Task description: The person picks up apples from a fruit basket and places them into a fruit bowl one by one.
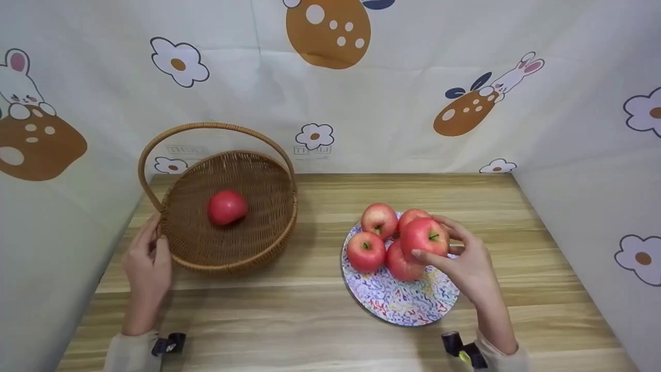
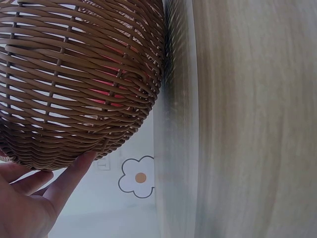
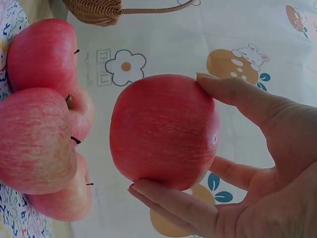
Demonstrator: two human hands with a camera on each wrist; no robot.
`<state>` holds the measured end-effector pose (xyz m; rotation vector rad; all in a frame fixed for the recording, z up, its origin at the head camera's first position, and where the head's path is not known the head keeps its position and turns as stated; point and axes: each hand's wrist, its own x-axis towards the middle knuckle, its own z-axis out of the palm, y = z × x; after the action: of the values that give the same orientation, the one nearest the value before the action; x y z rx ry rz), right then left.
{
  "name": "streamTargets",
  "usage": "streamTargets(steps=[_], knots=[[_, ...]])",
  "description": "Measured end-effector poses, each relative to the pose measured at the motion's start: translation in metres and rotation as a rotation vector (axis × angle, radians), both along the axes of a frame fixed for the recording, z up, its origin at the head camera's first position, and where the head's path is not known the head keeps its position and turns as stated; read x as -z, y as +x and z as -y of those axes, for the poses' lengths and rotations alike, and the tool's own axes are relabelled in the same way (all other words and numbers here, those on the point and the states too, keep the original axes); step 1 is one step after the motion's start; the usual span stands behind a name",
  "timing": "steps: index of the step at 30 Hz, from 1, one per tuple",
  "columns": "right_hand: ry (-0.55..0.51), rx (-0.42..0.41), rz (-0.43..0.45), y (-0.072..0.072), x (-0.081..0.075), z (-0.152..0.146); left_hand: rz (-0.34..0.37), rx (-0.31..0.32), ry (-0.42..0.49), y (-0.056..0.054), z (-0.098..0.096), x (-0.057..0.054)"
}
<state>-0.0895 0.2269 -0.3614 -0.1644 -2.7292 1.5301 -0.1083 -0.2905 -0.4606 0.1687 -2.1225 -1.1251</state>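
Observation:
A brown wicker basket (image 1: 227,248) with an arched handle stands on the left, one red apple (image 1: 227,207) lying inside it. My left hand (image 1: 148,263) touches the basket's outer left side near the foot of the handle; in the left wrist view, its extended fingers (image 2: 69,181) rest against the woven wall. On the right, my right hand (image 1: 467,263) grips a red apple (image 3: 163,131) between thumb and fingers, above a patterned round plate (image 1: 408,305). Several more apples (image 1: 366,251) sit clustered on that plate, partly hidden by the held one.
Both basket and plate stand on a wood-grain table (image 1: 310,320). A pale cloth (image 1: 392,119) printed with flowers and rabbits hangs behind and along the sides. Bare tabletop separates basket from plate.

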Motion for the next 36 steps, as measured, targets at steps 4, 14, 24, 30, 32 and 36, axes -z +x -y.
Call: streamTargets(steps=[4,14,24,30,32,36], knots=[[0.016,0.006,0.014,-0.001,0.001,-0.004,0.005,0.001,0.010,0.001,-0.001,-0.002],[0.011,0.012,0.035,-0.005,0.005,-0.014,0.016,0.005,0.040,0.000,-0.001,-0.003],[0.045,0.035,0.025,-0.009,0.009,-0.027,0.059,0.014,0.038,0.002,-0.001,-0.004],[0.054,0.029,0.031,-0.013,0.014,-0.033,0.038,0.010,0.029,0.001,-0.001,-0.002],[0.063,0.029,0.037,-0.014,0.015,-0.035,0.034,0.009,0.027,0.001,-0.001,-0.002],[0.084,0.029,0.048,-0.015,0.018,-0.039,0.034,0.010,0.028,0.001,-0.001,-0.002]])
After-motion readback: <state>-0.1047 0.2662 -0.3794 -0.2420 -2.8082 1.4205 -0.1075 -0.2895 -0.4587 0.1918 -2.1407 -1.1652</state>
